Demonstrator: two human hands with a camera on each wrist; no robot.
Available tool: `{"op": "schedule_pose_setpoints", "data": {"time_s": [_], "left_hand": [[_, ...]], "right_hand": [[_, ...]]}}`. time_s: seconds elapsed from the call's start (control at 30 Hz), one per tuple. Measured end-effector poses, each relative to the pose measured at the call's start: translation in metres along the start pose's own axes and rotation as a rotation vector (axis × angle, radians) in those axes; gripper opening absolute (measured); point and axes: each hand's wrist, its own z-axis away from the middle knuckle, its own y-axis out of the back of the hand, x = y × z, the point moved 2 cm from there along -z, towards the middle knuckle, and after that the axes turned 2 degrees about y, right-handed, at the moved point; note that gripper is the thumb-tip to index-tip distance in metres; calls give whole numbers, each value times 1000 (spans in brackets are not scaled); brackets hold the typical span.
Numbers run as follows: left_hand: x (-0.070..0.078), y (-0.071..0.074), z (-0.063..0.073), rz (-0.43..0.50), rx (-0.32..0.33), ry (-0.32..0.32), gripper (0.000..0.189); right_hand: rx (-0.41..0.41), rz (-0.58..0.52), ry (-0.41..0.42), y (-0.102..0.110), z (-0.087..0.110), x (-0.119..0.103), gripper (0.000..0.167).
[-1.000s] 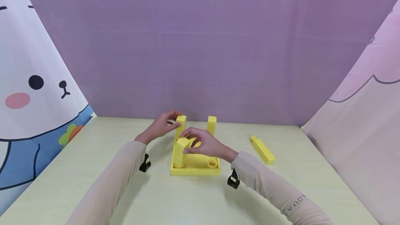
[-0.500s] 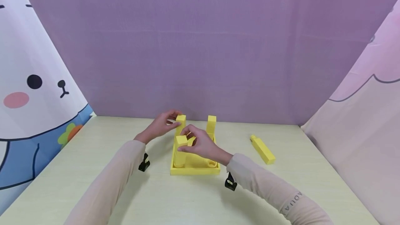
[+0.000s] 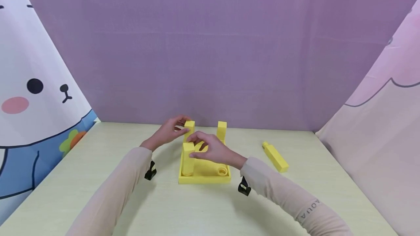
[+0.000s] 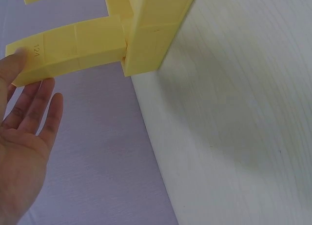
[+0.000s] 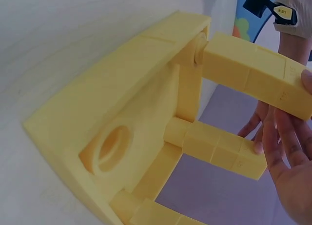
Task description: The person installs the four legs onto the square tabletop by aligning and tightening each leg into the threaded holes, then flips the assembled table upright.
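Observation:
A shallow yellow square frame [image 3: 205,180] with raised edges lies on the table, and block-like yellow legs stand up from its corners. My left hand [image 3: 168,132] holds the top of the far-left leg [image 3: 189,126] between thumb and fingers; the left wrist view shows the thumb on that leg's end [image 4: 29,51]. At the near-left corner, my right hand [image 3: 214,150] pinches the upper part of another leg [image 3: 187,164]. In the right wrist view, a slight gap with a round neck [image 5: 200,48] shows between this leg [image 5: 248,66] and the frame.
The far-right leg [image 3: 221,130] stands untouched in its corner. At the near-right corner is a round open socket [image 3: 222,170]. A loose yellow leg [image 3: 276,157] with a threaded-looking end lies on the table [image 3: 315,185] to the right. Behind hangs a purple cloth [image 3: 210,54].
My right hand's thumb and fingers have shifted around the near-left leg, whose top has moved slightly left and stands straighter. The left hand stays on the far-left leg.

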Motion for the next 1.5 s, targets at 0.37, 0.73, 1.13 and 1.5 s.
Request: {"op": "schedule_pose_setpoints", "data": {"time_s": [0.37,0.73,1.13,1.5], "left_hand": [[21,4,6,5,-20,-1,36],[-13,-1,-5,8,-1,10,38],[-13,0,-5,-40,-2,19,36],[-13,1,-5,-31,-11,14,35]], "right_hand": [[14,38,54,-1,0,-6,34],[172,161,57,-10,5,-13,34],[-36,32,17,-2,1,-5,47],[-181,-14,48,8,-5,0,45]]}}
